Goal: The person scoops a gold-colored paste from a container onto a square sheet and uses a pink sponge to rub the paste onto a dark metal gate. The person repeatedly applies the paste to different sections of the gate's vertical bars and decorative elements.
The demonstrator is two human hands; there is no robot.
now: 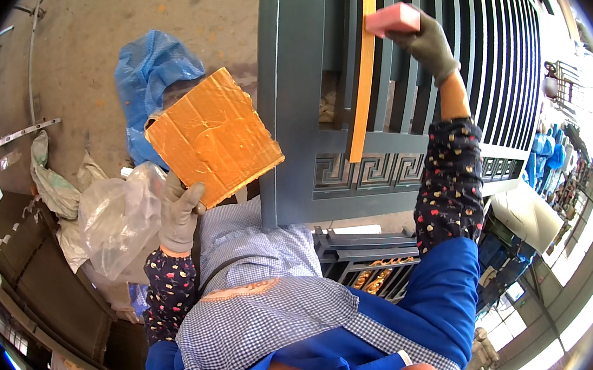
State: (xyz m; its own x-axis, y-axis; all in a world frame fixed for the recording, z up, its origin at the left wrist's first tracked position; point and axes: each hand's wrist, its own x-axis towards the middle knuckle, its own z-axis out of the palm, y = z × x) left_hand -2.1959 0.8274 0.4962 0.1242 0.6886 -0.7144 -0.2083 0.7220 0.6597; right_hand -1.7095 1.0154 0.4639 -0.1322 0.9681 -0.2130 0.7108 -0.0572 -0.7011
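My left hand (180, 208), in a grey glove, grips the lower left edge of a cardboard piece (215, 139) whose face is coated in glossy orange-gold. In my right hand (432, 47), also gloved, is a pink sponge block (393, 19). The sponge lies at the side of a gold-yellow bar (364, 91); whether it touches is hard to tell. This bar belongs to a dark grey metal gate panel (289, 185) with many grey slats and a Greek-key pattern strip (373, 169) at its near end. My right arm reaches out over the slats.
A crumpled blue plastic bag (149, 74) lies on the floor beyond the cardboard, and a clear plastic bag (121, 214) lies beside my left hand. Another dark panel (370, 259) with gold ornaments is low in front of me. A pale roll (526, 218) stands at the right.
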